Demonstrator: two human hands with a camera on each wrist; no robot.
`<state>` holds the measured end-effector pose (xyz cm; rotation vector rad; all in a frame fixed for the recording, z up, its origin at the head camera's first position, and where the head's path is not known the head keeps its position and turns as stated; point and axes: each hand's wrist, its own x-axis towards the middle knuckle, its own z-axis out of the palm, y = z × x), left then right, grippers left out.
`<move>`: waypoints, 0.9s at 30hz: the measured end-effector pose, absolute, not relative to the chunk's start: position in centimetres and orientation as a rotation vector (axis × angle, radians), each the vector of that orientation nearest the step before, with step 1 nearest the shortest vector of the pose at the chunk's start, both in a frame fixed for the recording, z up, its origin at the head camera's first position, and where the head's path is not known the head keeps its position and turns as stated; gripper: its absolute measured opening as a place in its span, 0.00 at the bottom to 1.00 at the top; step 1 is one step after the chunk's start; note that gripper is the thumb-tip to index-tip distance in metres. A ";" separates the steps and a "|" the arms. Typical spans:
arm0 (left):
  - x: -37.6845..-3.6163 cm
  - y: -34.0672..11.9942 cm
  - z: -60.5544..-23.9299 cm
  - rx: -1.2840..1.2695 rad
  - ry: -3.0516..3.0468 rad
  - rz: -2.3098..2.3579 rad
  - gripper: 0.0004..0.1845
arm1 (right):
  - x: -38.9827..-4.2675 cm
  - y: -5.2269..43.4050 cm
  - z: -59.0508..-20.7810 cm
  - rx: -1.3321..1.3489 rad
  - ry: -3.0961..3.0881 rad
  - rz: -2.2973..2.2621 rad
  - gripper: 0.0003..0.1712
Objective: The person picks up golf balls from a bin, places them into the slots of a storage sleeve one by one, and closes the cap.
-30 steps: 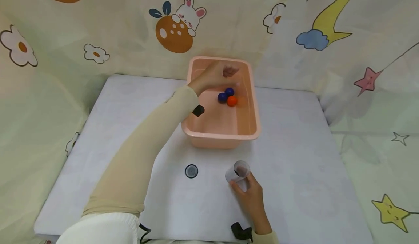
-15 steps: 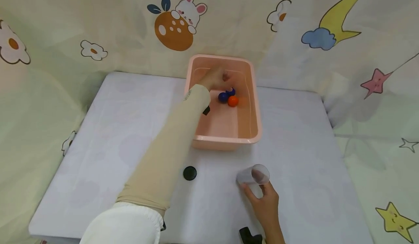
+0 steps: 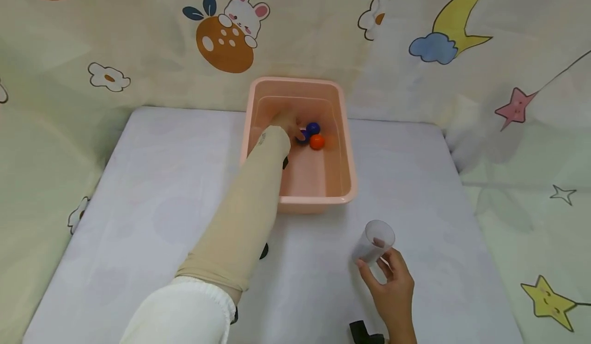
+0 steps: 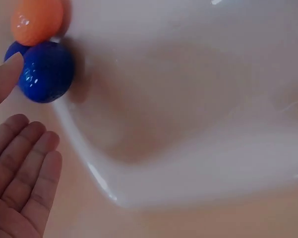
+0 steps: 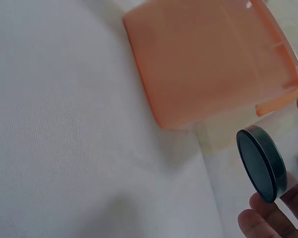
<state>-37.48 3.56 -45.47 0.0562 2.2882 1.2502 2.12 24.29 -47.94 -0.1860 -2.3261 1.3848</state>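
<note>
My left hand (image 3: 287,124) reaches down into a pink plastic bin (image 3: 318,200), fingers straight and spread. In the left wrist view the thumb (image 4: 2,82) lies against a blue ball (image 4: 44,72), with an orange ball (image 4: 37,20) and a second blue ball (image 4: 12,49) right behind. From the head view the orange ball (image 3: 316,141) and a blue ball (image 3: 313,127) sit just right of that hand. My right hand (image 3: 380,264) grips a clear plastic cup (image 3: 375,239), tilted above the table; its dark base (image 5: 262,162) shows between my fingers (image 5: 260,223).
A small black lid (image 3: 263,250) lies on the white table (image 3: 138,180), partly hidden under my left sleeve. The bin stands at the back middle against a cartoon-print curtain (image 3: 415,77) that closes in the table on three sides.
My left hand has dropped lower into the bin, down to the balls. My right hand has carried the cup to the right and a little up.
</note>
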 end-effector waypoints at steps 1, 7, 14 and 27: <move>-37.5 3.4 -45.6 0.050 2.300 1.231 0.41 | 2.1 24.3 -48.0 -0.188 -2.323 1.390 0.33; -37.6 2.6 -45.9 0.079 2.367 1.132 0.43 | 2.2 23.9 -48.1 -0.217 -2.330 1.439 0.32; -37.9 2.3 -46.5 -0.013 2.331 1.160 0.36 | 2.1 23.6 -48.2 -0.194 -2.336 1.429 0.31; -34.8 3.7 -39.0 -0.057 2.287 0.883 0.35 | 1.7 23.8 -48.2 -0.153 -2.347 1.399 0.32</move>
